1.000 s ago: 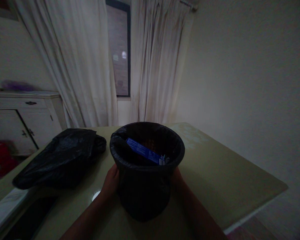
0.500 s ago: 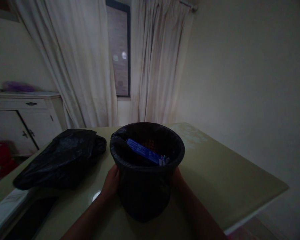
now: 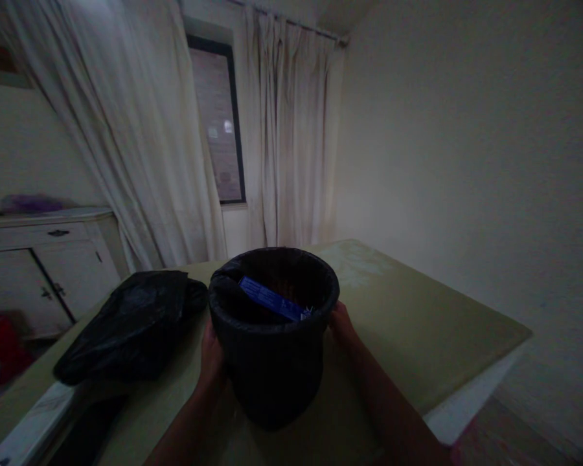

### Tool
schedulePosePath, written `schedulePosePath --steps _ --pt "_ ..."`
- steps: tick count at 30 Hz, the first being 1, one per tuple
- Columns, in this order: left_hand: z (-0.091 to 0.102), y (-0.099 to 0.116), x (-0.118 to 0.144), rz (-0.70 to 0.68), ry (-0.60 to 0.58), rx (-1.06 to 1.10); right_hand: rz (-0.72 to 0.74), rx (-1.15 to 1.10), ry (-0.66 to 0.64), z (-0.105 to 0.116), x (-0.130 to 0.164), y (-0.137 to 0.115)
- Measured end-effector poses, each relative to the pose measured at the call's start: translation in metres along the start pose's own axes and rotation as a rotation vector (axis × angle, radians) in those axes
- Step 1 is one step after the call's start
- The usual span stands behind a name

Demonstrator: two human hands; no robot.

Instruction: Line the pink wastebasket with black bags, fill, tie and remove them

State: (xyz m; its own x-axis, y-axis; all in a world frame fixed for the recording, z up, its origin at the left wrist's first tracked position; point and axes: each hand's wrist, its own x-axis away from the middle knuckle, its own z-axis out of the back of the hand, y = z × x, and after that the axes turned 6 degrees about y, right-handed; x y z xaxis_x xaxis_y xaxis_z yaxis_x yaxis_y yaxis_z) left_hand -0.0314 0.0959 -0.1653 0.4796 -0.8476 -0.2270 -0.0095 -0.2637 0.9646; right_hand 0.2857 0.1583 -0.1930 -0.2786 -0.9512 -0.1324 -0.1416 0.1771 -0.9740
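A trash bin (image 3: 274,375) lined with a black plastic bag stands upright in front of me, its mouth facing up. The bag is folded over the rim all round. Inside lies a long blue box (image 3: 272,299), slanting down to the right. My left hand (image 3: 212,353) presses against the bin's left side, fingers partly hidden behind it. Against the right side, just under the rim, rests my right hand (image 3: 342,323), its fingertips also out of sight. Both hands grip the bin between them.
Left of the bin a crumpled black plastic bag (image 3: 131,323) lies on the greenish table (image 3: 418,330). A white flat box (image 3: 34,427) and a dark flat object (image 3: 87,430) sit at the near left. Beyond are a white cabinet (image 3: 82,259), curtains (image 3: 291,129) and a wall.
The view has tilted up and shifted slightly right. My right hand shows more, higher on the bin's side. The bin stays between both hands, with the blue box still inside.
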Motion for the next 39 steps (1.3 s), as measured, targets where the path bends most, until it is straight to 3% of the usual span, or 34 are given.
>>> schedulePosePath --steps 3,6,9,11,13,16,18,21,26,30,33,36,39 --pt "-0.001 -0.003 0.002 -0.110 0.004 -0.047 -0.068 0.014 0.009 0.005 -0.001 0.005" --pt "0.002 0.000 0.002 -0.296 0.126 -0.145 -0.121 0.119 -0.066 0.010 0.012 0.004" --pt "0.007 0.022 0.009 -0.672 0.269 -0.265 -0.093 0.173 -0.192 0.017 0.034 0.000" --pt "0.008 0.050 0.022 -0.964 0.283 -0.287 -0.067 0.232 -0.281 0.021 0.048 -0.005" --pt "0.005 0.084 0.038 -1.208 0.156 -0.323 -0.044 0.274 -0.305 0.021 0.058 -0.011" --pt "-0.010 0.131 0.056 -1.410 -0.199 -0.517 -0.008 0.224 -0.215 0.014 0.066 -0.028" --pt "-0.020 0.149 0.061 -1.446 -0.275 -0.696 0.014 0.128 -0.084 0.008 0.068 -0.046" --pt "-0.029 0.159 0.062 -1.469 -0.238 -0.871 0.061 -0.053 0.072 0.002 0.066 -0.086" --pt "-0.028 0.157 0.065 -1.552 -0.097 -0.843 0.134 -0.489 0.066 -0.003 0.061 -0.167" --pt "-0.029 0.158 0.072 -1.564 -0.089 -0.831 0.222 -0.097 -0.046 -0.015 0.062 -0.216" --pt "-0.032 0.160 0.076 -1.557 -0.067 -0.834 0.310 0.190 -0.222 -0.027 0.068 -0.236" --pt "-0.035 0.161 0.077 -1.548 -0.052 -0.829 0.283 0.256 -0.334 -0.040 0.073 -0.243" --pt "-0.037 0.162 0.076 -1.540 -0.047 -0.835 0.112 0.118 -0.231 -0.055 0.074 -0.246"
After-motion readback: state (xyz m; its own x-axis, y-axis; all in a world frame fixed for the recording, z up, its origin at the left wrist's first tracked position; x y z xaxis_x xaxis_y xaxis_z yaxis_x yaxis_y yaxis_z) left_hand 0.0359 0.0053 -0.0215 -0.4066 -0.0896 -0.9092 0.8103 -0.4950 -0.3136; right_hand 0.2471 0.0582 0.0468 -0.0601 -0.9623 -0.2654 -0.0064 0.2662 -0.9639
